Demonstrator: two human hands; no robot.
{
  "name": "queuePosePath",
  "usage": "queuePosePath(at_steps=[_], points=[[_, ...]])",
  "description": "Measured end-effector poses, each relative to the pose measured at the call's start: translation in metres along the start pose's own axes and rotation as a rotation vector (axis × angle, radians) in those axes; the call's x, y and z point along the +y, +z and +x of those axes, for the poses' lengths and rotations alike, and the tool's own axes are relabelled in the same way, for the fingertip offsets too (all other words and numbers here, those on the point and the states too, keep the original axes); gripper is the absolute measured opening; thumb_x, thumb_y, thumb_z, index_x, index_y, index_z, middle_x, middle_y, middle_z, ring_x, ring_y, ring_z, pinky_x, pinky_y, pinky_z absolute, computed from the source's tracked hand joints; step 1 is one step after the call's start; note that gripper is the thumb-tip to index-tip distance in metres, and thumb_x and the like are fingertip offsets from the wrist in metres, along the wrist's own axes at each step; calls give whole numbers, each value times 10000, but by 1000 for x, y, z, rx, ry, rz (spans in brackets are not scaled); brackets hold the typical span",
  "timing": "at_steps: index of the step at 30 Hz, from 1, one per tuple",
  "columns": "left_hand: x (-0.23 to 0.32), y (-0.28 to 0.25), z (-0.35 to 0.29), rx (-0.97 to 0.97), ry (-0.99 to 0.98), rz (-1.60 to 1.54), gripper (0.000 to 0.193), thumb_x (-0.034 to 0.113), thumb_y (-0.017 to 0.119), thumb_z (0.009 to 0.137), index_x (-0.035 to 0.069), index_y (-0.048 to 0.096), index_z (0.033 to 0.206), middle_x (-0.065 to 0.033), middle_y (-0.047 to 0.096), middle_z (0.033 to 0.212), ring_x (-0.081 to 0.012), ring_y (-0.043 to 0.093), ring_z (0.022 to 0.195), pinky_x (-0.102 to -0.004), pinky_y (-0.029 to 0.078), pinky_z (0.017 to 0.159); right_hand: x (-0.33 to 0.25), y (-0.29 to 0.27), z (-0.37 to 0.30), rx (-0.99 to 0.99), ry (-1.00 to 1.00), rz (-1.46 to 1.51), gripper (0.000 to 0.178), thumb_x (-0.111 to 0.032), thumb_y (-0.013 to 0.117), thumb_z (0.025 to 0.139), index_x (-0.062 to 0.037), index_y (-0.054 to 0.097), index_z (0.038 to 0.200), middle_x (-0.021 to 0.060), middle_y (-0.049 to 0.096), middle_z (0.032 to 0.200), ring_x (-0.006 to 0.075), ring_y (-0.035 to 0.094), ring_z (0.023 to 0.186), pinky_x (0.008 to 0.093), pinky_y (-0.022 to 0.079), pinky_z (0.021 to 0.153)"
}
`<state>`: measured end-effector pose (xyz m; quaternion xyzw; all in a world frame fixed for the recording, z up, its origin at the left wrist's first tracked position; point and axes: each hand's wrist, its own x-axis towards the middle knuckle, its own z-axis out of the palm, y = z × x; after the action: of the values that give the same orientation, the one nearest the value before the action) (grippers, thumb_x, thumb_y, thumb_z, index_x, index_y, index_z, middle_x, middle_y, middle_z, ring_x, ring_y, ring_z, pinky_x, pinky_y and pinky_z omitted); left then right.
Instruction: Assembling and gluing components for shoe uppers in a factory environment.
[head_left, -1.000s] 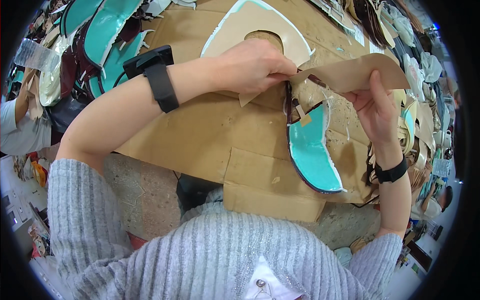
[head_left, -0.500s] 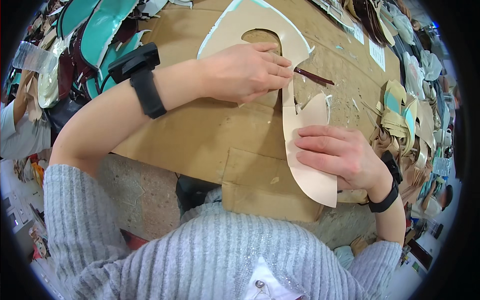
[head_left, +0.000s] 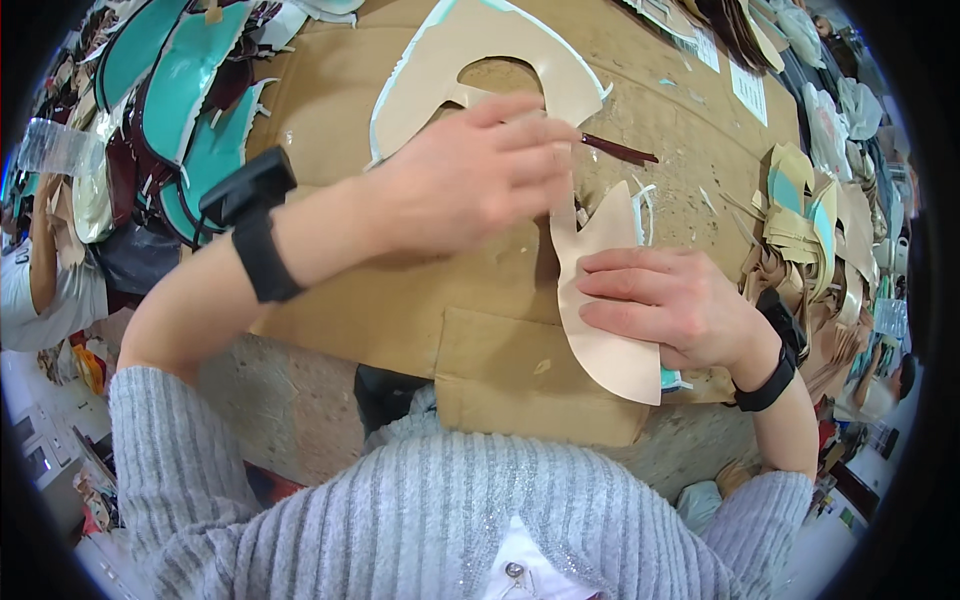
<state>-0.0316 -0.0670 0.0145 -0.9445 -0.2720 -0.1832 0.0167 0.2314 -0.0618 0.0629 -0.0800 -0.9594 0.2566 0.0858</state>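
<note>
A beige leather-like shoe upper piece (head_left: 600, 350) with a curved cutout lies on the cardboard, its far half edged in white and pale teal. My left hand (head_left: 470, 180), slightly blurred, is over its middle with the fingers stretched out, hiding the narrow part. Around the near, rounded part, my right hand (head_left: 670, 305) holds the piece from the right side, fingers on top and thumb hidden. A bit of teal shows below that hand at the near edge. Just right of my left fingertips lies a dark red strip (head_left: 620, 150).
Brown cardboard (head_left: 350, 290) covers the table. Teal and dark red pieces (head_left: 195, 80) are heaped at the far left; stacked beige pieces (head_left: 800, 230) stand at the right. White scraps lie on the cardboard. Another person's arm (head_left: 40, 230) shows at the left edge.
My left hand has drawn slightly back toward me and blurred, uncovering more of the piece's cutout area. My right hand keeps its hold, and teal now shows beneath it.
</note>
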Motion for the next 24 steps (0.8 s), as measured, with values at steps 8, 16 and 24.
queuePosePath(at_steps=[8, 16, 24], points=[[47, 14, -11, 144, 22, -359, 314, 121, 593, 743, 2, 645, 1028, -111, 626, 1082, -255, 609, 1011, -405, 490, 923, 7, 9, -6, 85, -2, 70, 265, -35, 640, 694, -85, 655, 954, 57, 665, 979, 240, 650, 963, 335, 553, 694], [53, 20, -15, 157, 18, -240, 312, 127, 592, 749, 29, 646, 1040, -90, 639, 1070, -232, 613, 999, -383, 491, 912, -4, 13, -5, 116, 28, 69, 314, -61, 678, 661, -48, 659, 975, 74, 683, 944, 247, 671, 904, 338, 562, 733], [54, 17, -12, 117, -8, -245, 309, 142, 585, 767, 50, 647, 1056, -84, 634, 1119, -217, 601, 1028, -377, 473, 928, 4, 10, -8, 71, 102, 249, 326, -41, 708, 668, -44, 656, 991, 82, 692, 938, 272, 672, 897, 353, 556, 758]])
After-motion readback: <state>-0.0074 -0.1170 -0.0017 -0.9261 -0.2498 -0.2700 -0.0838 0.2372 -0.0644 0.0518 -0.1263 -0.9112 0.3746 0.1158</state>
